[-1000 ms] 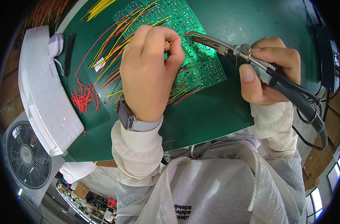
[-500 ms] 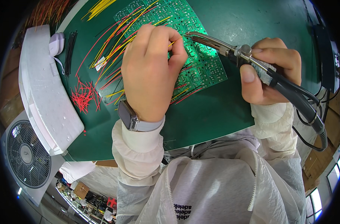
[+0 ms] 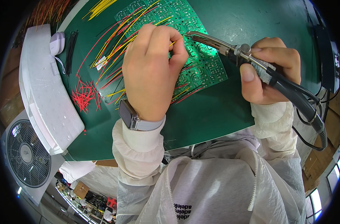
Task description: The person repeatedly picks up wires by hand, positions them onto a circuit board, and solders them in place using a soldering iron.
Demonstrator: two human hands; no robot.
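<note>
A panel of green circuit boards (image 3: 214, 71) lies on the dark green table, with red, yellow and black wires running off its left side. My left hand (image 3: 153, 63) is over the panel, thumb and forefinger pinched on a yellow wire (image 3: 173, 43). That wire's end sits by the tip of a soldering iron (image 3: 207, 40), at the board's surface. My right hand (image 3: 272, 71) grips the iron by its padded handle, fingers wrapped round it. A metal tube with a knob runs along the iron, and its dark cable trails to the lower right. My left palm hides part of the wires and boards.
Short red wires (image 3: 84, 95) lie heaped on the left of the table (image 3: 211, 115). Black wires (image 3: 70, 52) and yellow wires (image 3: 99, 8) lie farther off. A white foam block (image 3: 47, 89) lines the left edge; a fan (image 3: 26, 153) stands beyond it. Dark equipment (image 3: 328, 56) stands at right.
Almost nothing differs. The left hand and the panel sit a touch farther right in the picture; the pinch on the yellow wire and the iron's place at the board stay the same.
</note>
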